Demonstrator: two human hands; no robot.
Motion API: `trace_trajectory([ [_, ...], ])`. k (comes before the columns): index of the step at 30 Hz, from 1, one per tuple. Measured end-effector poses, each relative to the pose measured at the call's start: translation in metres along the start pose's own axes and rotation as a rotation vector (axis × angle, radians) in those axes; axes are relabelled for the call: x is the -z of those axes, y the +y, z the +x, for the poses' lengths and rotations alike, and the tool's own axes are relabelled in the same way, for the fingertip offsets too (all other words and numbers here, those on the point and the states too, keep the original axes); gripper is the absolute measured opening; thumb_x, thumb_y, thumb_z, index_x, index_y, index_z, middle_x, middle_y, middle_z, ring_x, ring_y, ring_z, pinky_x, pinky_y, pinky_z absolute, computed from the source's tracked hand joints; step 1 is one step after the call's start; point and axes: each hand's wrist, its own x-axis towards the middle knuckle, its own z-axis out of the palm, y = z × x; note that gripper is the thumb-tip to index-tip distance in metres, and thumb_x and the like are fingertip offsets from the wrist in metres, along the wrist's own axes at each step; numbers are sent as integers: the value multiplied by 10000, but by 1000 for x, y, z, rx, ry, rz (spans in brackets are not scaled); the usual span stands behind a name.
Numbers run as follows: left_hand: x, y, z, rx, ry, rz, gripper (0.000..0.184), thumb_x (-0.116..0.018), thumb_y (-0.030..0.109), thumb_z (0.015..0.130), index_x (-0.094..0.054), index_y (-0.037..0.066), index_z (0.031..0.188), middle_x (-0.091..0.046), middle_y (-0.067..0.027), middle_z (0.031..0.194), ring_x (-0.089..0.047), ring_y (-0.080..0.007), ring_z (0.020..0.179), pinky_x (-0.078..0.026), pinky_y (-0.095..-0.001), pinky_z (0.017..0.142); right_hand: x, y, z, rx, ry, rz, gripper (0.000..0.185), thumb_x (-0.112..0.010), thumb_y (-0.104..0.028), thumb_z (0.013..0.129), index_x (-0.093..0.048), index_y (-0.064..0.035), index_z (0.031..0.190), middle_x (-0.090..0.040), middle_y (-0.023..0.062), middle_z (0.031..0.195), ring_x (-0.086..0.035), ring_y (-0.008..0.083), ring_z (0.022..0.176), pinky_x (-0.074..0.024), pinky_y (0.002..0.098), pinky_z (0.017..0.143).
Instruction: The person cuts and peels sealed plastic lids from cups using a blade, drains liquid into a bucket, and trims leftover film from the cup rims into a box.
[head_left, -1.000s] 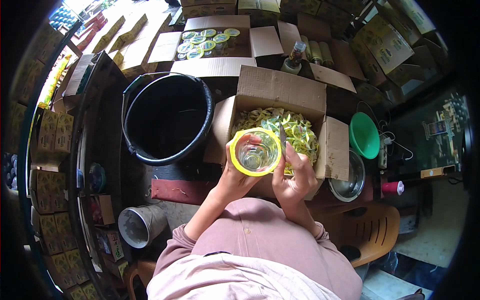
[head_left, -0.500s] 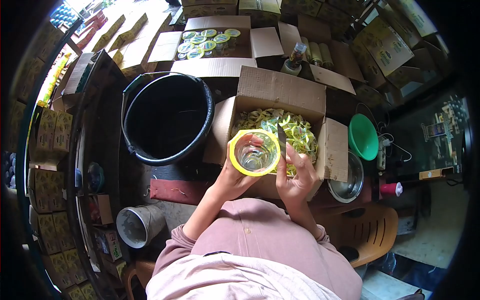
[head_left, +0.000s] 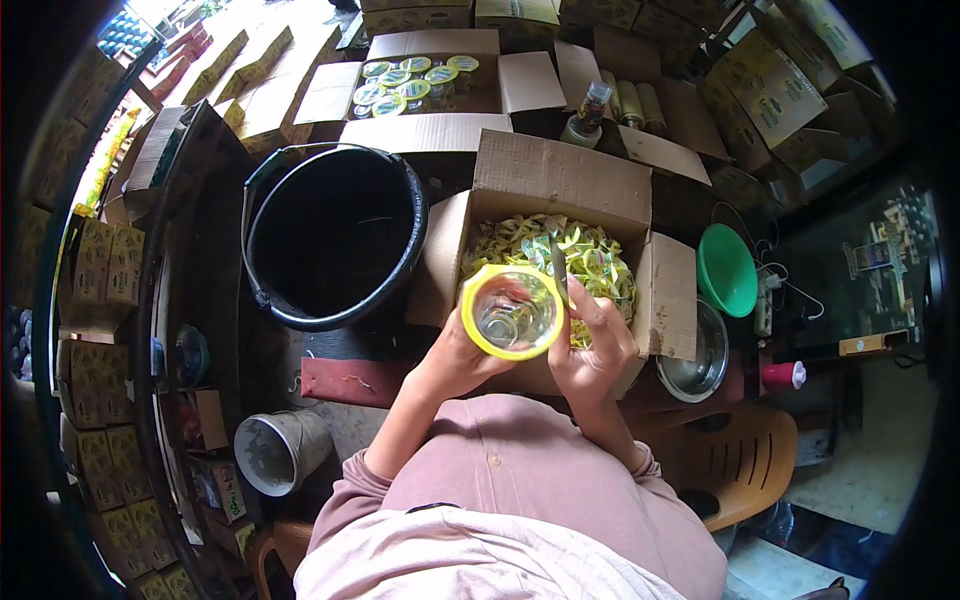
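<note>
My left hand (head_left: 457, 352) is wrapped round a clear plastic cup (head_left: 508, 312), its mouth facing me. A yellow ring of film runs along the cup's rim, and the inside looks empty. In my right hand (head_left: 597, 345) is a knife (head_left: 559, 262), its narrow dark blade pointing up beside the right edge of the rim. Whether the blade touches the film I cannot tell. Just beyond both hands stands an open cardboard box (head_left: 560, 163), filled with yellow and clear film scraps (head_left: 602, 262).
Left of the box is a black bucket (head_left: 262, 290). Farther back, an open carton (head_left: 430, 130) holds several sealed cups (head_left: 412, 88). A green bowl (head_left: 727, 270) and a glass bowl (head_left: 712, 375) sit at the right. A grey bucket (head_left: 315, 440) stands lower left.
The cup has turned slightly in my left hand and tilted a little. My right hand and the knife have shifted slightly, with the blade now more upright and closer to the rim.
</note>
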Motion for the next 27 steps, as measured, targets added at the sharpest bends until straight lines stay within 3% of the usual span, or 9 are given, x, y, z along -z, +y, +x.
trace_trajectory([
  [6,-5,-1,2,-73,-50,-41,756,-736,82,635,-277,30,1234,-450,-123,1122,-469,-220,1057,-399,-340,898,-6,6,2,-50,41,135,421,-645,49,651,-618,-104,1042,-576,52,701,-561,159,572,-456,259,528],
  [10,-19,-3,6,-49,171,-287,744,-748,51,639,-246,55,1188,-406,-107,1112,-468,-199,1045,-460,-324,837,-7,3,0,-26,41,74,388,-646,35,673,-614,-95,1038,-581,55,707,-564,163,570,-459,267,529],
  [13,-17,-10,7,-112,246,-204,691,-727,31,653,-279,36,1179,-415,-113,1115,-459,-203,1064,-421,-328,898,-10,3,-5,-16,97,53,348,-646,25,694,-611,-76,1025,-581,61,709,-564,168,570,-462,275,535],
  [16,-15,-2,8,-45,278,-238,656,-695,10,679,-285,25,1190,-414,-119,1131,-455,-206,1073,-393,-325,926,-8,0,-10,-35,69,32,329,-649,21,701,-605,-63,1017,-576,63,701,-564,174,576,-464,277,542],
  [27,-17,-2,5,-76,241,-92,676,-687,7,683,-269,13,1213,-408,-136,1140,-448,-224,1087,-377,-323,927,-12,-2,-16,37,77,17,358,-657,40,684,-598,-47,1026,-563,69,687,-549,182,554,-459,280,542],
])
